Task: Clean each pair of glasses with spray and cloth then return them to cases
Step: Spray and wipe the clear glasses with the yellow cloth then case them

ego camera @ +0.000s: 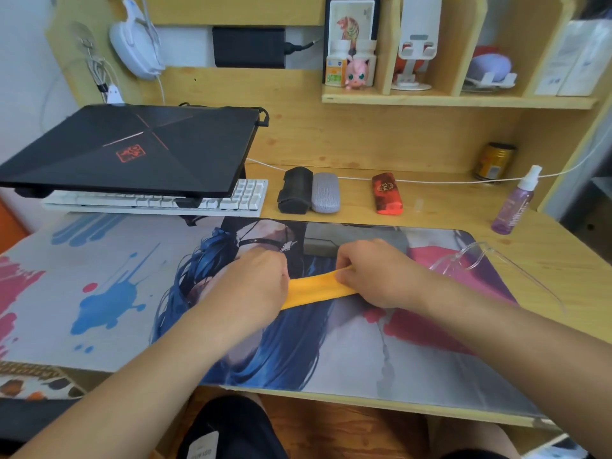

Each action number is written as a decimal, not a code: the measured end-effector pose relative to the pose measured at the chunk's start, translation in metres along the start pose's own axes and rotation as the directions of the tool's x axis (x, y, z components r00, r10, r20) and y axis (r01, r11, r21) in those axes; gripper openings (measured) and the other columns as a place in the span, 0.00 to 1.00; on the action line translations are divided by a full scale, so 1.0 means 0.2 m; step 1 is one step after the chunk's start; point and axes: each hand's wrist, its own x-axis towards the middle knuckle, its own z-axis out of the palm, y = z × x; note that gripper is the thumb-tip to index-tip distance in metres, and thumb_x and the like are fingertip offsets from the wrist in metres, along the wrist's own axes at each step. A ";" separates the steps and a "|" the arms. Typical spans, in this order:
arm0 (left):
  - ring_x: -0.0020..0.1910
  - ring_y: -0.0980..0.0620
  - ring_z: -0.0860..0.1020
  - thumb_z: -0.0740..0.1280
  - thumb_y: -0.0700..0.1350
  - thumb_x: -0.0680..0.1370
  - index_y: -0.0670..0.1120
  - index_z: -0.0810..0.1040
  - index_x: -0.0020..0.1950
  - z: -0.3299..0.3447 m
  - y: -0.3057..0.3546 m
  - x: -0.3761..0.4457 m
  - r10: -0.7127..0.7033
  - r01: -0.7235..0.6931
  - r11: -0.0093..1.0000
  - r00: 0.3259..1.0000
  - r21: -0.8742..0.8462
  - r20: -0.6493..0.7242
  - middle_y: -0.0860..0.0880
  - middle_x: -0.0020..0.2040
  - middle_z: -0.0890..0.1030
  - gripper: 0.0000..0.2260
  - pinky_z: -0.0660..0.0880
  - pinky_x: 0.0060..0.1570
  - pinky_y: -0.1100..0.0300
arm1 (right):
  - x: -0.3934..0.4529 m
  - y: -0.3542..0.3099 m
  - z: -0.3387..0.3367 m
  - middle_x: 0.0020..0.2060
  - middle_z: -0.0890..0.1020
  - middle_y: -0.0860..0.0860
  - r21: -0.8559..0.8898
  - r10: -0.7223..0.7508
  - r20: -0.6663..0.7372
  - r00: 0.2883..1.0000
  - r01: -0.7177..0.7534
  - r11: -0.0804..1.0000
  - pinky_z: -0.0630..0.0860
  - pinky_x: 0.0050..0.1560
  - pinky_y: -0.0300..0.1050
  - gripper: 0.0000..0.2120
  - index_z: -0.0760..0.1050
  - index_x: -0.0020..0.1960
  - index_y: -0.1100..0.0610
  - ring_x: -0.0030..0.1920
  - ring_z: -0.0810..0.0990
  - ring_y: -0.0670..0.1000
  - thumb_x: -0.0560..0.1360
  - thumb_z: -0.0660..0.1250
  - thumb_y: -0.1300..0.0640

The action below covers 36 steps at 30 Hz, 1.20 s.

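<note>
1. The printed desk mat [109,276] covers most of the wooden desk [546,246]; both hands work over its middle.
2. A closed black laptop [132,150] sits raised at the back left over a white keyboard [245,197]; its red lid emblem is not readable.
3. The left hand [255,283] and right hand [374,273] each pinch one end of an orange cloth [318,289], which is pulled taut between them. The fingertips are mostly hidden behind the knuckles.
4. Clear-framed glasses [470,256] lie on the mat just right of the right hand, apart from it; the lenses are hard to make out.
5. A purple spray bottle [513,207] stands at the far right; its label is blurred.
6. Three closed cases stand behind the mat: a black case [294,190] touching a grey case [326,197], and a red case [385,193] apart to their right, its gold marking illegible.
</note>
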 end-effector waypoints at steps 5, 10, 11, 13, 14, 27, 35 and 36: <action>0.46 0.47 0.77 0.61 0.47 0.82 0.50 0.73 0.49 0.02 0.03 -0.05 0.066 -0.052 0.987 0.994 0.151 -0.087 0.51 0.51 0.74 0.04 0.78 0.42 0.49 | -0.01 -0.02 0.01 0.49 0.76 0.51 -0.109 -0.032 -0.056 0.998 0.025 0.994 0.68 0.46 0.48 0.07 0.75 0.50 0.54 0.52 0.75 0.56 0.79 0.65 0.50; 0.54 0.56 0.76 0.69 0.51 0.79 0.54 0.77 0.60 -0.09 0.03 0.05 0.032 -0.083 0.954 0.984 -0.288 -0.177 0.59 0.53 0.73 0.10 0.78 0.53 0.53 | -0.01 0.09 -0.17 0.52 0.76 0.50 -0.256 -0.187 -0.296 0.937 0.111 0.960 0.65 0.46 0.47 0.09 0.75 0.55 0.50 0.56 0.75 0.55 0.79 0.66 0.47; 0.55 0.58 0.76 0.71 0.53 0.78 0.56 0.76 0.64 -0.11 0.03 0.12 0.044 -0.065 0.914 0.997 -0.400 -0.062 0.59 0.55 0.75 0.16 0.77 0.56 0.54 | 0.02 0.13 -0.23 0.54 0.75 0.50 -0.289 -0.183 -0.214 0.959 0.117 0.950 0.63 0.47 0.45 0.13 0.75 0.59 0.49 0.60 0.74 0.54 0.78 0.67 0.45; 0.60 0.58 0.75 0.75 0.57 0.74 0.60 0.68 0.73 -0.11 0.02 0.28 0.122 -0.026 0.887 0.976 -0.462 0.179 0.58 0.63 0.75 0.29 0.73 0.63 0.57 | 0.09 0.20 -0.29 0.58 0.75 0.51 -0.304 -0.129 0.006 0.992 0.124 0.944 0.66 0.51 0.46 0.23 0.71 0.67 0.48 0.62 0.73 0.53 0.75 0.71 0.43; 0.63 0.58 0.75 0.76 0.58 0.72 0.62 0.64 0.75 -0.09 0.01 0.35 0.152 -0.022 0.890 0.956 -0.456 0.251 0.58 0.67 0.74 0.35 0.71 0.66 0.56 | 0.12 0.22 -0.29 0.59 0.76 0.51 -0.275 -0.102 0.075 0.992 0.119 0.954 0.70 0.54 0.47 0.26 0.70 0.68 0.49 0.61 0.74 0.54 0.74 0.72 0.43; 0.59 0.59 0.77 0.82 0.48 0.68 0.64 0.58 0.77 0.08 -0.03 0.50 0.161 -0.012 0.763 0.972 -0.646 0.172 0.51 0.59 0.80 0.46 0.69 0.52 0.69 | 0.37 0.39 -0.35 0.33 0.68 0.50 0.084 0.042 0.036 0.998 -0.045 0.995 0.63 0.38 0.47 0.18 0.69 0.35 0.55 0.36 0.67 0.49 0.84 0.60 0.54; 0.42 0.71 0.77 0.81 0.52 0.69 0.62 0.48 0.81 0.02 -0.04 0.48 0.161 -0.001 0.826 0.959 -0.564 0.233 0.58 0.50 0.80 0.51 0.68 0.40 0.74 | 0.01 0.01 -0.27 0.45 0.75 0.43 -0.111 -0.447 0.126 0.885 0.461 0.881 0.71 0.47 0.42 0.10 0.75 0.50 0.48 0.47 0.73 0.45 0.76 0.68 0.43; 0.42 0.70 0.77 0.81 0.52 0.69 0.61 0.48 0.81 0.01 -0.04 0.48 0.153 0.009 0.831 0.958 -0.556 0.243 0.58 0.50 0.80 0.52 0.68 0.39 0.73 | -0.03 -0.02 -0.23 0.46 0.73 0.42 -0.138 -0.435 0.263 0.861 0.480 0.867 0.71 0.47 0.42 0.11 0.74 0.52 0.48 0.48 0.73 0.45 0.76 0.68 0.42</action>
